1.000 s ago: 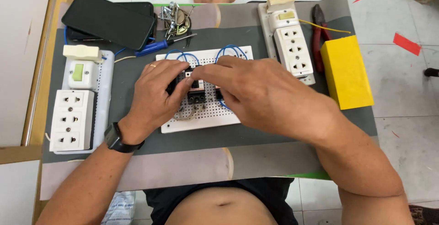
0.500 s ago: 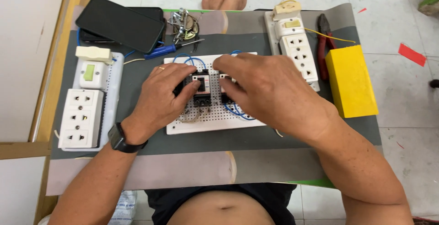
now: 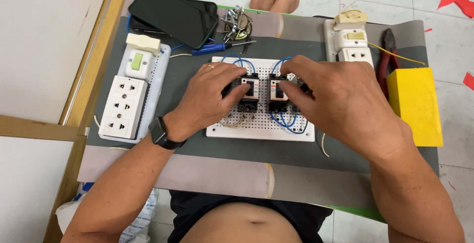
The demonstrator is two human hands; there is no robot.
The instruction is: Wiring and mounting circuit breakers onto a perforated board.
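Both hands (image 3: 212,100) (image 3: 335,100) grip breakers (image 3: 248,92) mid-pegboard (image 3: 261,132) (sockets (image 3: 123,106) crowd left edge).

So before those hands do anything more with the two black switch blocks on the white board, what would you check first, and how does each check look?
1. Left hand touches the left black block: ok.
2. Right hand touches the right black block: ok.
3. White board lies flat on the grey mat: ok.
4. Blue wires seated in the blocks: cannot tell, ends hidden.
5. Pliers and yellow box lie apart from the board: ok.
6. Whether the wall sockets are live: cannot tell.
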